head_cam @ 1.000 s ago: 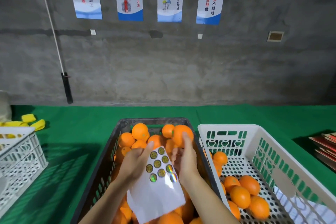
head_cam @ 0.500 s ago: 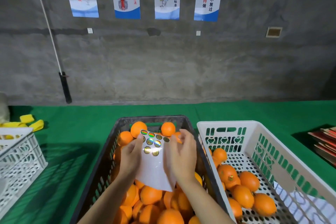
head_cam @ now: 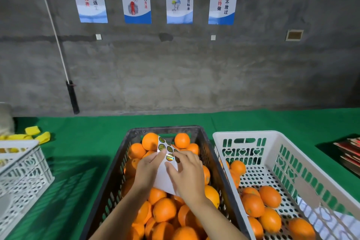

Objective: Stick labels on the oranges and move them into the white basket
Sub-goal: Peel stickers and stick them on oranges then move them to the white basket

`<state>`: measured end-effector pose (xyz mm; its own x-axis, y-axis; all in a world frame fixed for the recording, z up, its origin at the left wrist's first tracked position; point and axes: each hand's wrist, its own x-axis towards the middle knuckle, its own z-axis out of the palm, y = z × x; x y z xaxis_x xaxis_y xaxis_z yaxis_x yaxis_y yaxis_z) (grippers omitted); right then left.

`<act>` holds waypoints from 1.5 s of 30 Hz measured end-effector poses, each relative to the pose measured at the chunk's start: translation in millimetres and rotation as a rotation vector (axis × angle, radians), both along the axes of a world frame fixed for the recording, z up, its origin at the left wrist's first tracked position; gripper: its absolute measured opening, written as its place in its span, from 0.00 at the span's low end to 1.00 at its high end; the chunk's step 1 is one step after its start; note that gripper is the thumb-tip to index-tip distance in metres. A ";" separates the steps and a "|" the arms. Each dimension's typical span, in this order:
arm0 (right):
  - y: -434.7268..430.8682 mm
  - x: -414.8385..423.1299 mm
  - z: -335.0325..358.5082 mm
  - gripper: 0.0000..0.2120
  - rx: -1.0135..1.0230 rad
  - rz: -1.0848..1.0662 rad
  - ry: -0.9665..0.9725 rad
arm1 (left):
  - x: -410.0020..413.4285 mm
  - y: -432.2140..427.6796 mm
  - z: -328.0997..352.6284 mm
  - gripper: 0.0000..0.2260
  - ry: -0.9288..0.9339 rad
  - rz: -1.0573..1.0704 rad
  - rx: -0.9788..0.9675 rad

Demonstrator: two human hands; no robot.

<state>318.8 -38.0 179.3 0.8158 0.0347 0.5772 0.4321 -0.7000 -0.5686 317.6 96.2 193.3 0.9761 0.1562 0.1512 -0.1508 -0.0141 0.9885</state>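
Left hand (head_cam: 149, 169) grips the label sheet (head_cam: 165, 173) by its left edge, thumb on the face, holding it over the black crate (head_cam: 116, 171). Right hand (head_cam: 188, 173) has thumb and forefinger closing on one round label (head_cam: 169, 157) in the lowest row; whether an edge is lifted yet cannot be told. Sheet: thin, floppy, curling back at the top, so it probably needs support close to the label being peeled. Labels: very light, foil-faced, tacky underneath; best taken by a rim edge with the nail, or they may fold onto themselves. Oranges (head_cam: 165, 208) fill the crate below the hands: firm, round, fairly heavy, likely to roll when one is pulled out; a whole-hand wrap suits them. White basket (head_cam: 272, 138) stands just right of the crate, touching or nearly so, with several oranges already inside.
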 end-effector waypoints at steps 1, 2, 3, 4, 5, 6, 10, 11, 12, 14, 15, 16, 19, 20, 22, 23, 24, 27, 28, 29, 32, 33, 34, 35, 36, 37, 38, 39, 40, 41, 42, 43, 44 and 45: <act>-0.8 0.2 1.5 0.17 0.020 -0.011 0.015 | -0.5 0.2 0.2 0.12 0.018 -0.029 -0.027; -1.7 0.2 2.4 0.17 0.036 -0.016 0.031 | -1.6 0.4 0.0 0.09 0.028 -0.050 -0.051; -2.2 -0.1 3.1 0.17 0.052 -0.015 0.043 | -2.3 1.0 -0.9 0.10 0.026 -0.059 -0.058; -2.4 -0.5 3.4 0.17 0.069 -0.009 0.049 | -2.9 1.4 -2.0 0.13 0.021 -0.065 -0.052; -2.2 -0.9 3.8 0.17 0.083 -0.002 0.051 | -2.9 1.6 -3.0 0.15 0.019 -0.069 -0.045; -1.7 -1.3 4.1 0.16 0.092 0.004 0.049 | -3.1 1.4 -3.3 0.16 0.021 -0.069 -0.043; -0.2 -1.4 4.6 0.13 0.147 0.025 0.042 | -2.6 2.0 -3.2 0.14 0.023 -0.034 -0.029; -0.3 -1.3 5.0 0.13 0.169 0.033 0.051 | -2.5 1.9 -2.5 0.12 0.027 -0.029 -0.020; -0.6 -1.4 5.0 0.12 0.184 0.041 0.056 | -2.5 1.8 -2.4 0.10 0.036 -0.026 -0.010; -0.4 -2.1 5.0 0.12 0.188 0.045 0.053 | 0.2 1.9 -3.8 0.08 0.062 -0.029 -0.001; 0.0 -2.6 5.1 0.11 0.182 0.042 0.052 | 1.1 2.0 -4.6 0.08 0.068 -0.032 0.005; 0.3 -3.1 5.2 0.11 0.180 0.037 0.050 | 1.7 1.5 -5.4 0.08 0.070 -0.032 0.015; -0.1 -4.2 5.4 0.11 0.188 0.025 0.035 | 0.9 0.6 -4.8 0.09 0.057 -0.026 0.028; -0.1 -4.4 5.4 0.11 0.182 0.019 0.037 | 0.5 0.5 -4.5 0.10 0.054 -0.025 0.023; -0.1 -5.6 5.2 0.10 0.173 0.002 0.028 | 0.8 1.0 -4.8 0.13 0.061 -0.027 0.011; -0.1 -6.3 5.3 0.09 0.177 -0.006 0.011 | 1.1 1.2 -4.7 0.14 0.071 -0.029 0.006; -0.1 -6.6 5.2 0.07 0.184 -0.010 -0.011 | 1.3 1.9 -5.2 0.15 0.083 -0.030 0.000; -0.8 -7.2 4.7 0.03 0.185 -0.003 -0.068 | 2.5 5.2 -6.3 0.14 0.131 -0.038 -0.054; -0.9 -7.4 5.1 0.03 0.184 0.008 -0.068 | 3.4 6.0 -7.0 0.13 0.146 -0.043 -0.076; -1.0 -7.2 5.1 0.03 0.178 0.024 -0.067 | 3.9 5.6 -7.1 0.13 0.155 -0.038 -0.093; -2.1 -7.2 5.9 0.04 0.173 0.066 -0.106 | 5.0 4.4 -6.1 0.12 0.140 0.128 -0.100; -2.7 -6.9 6.2 0.04 0.206 0.076 -0.112 | 6.0 5.7 -5.7 0.13 0.128 0.222 -0.093; -3.6 -6.4 6.6 0.05 0.247 0.077 -0.103 | 6.9 8.5 -5.3 0.15 0.113 0.312 -0.091; -4.5 -5.5 6.7 0.05 0.283 0.066 -0.073 | 6.8 11.8 -4.2 0.15 0.095 0.385 -0.097; -5.9 -3.7 5.7 0.05 0.317 0.062 -0.012 | 6.3 14.9 -2.9 0.17 0.070 0.440 -0.108; -7.2 -1.4 4.2 0.06 0.346 0.084 0.083 | 6.2 17.7 -2.2 0.18 0.045 0.484 -0.115; -7.8 0.8 2.3 0.07 0.365 0.130 0.203 | 6.4 19.7 -1.0 0.19 0.029 0.525 -0.118; -7.3 2.0 0.0 0.08 0.355 0.190 0.329 | 6.0 20.6 0.7 0.19 0.019 0.554 -0.118; -6.1 3.0 -3.0 0.09 0.290 0.242 0.436 | 6.1 21.2 1.7 0.19 0.015 0.565 -0.116; -4.1 3.8 -8.2 0.09 0.160 0.276 0.505 | 6.6 21.4 1.5 0.19 0.020 0.564 -0.114; -1.7 4.4 -13.5 0.08 0.013 0.298 0.538 | 7.6 21.2 1.6 0.19 0.028 0.555 -0.109; 1.0 4.4 -18.2 0.08 -0.113 0.318 0.558 | 8.7 20.9 1.3 0.19 0.035 0.544 -0.107; 4.0 4.1 -22.8 0.09 -0.196 0.339 0.576 | 9.5 20.6 0.6 0.20 0.037 0.535 -0.111; 6.6 4.0 -26.8 0.09 -0.235 0.364 0.594 | 9.9 20.5 0.2 0.21 0.035 0.530 -0.118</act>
<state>322.8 -31.4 152.5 0.9022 0.4310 -0.0146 0.3257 -0.7032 -0.6320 327.4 116.7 193.5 0.7631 0.6422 0.0723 -0.1205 0.0315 0.9922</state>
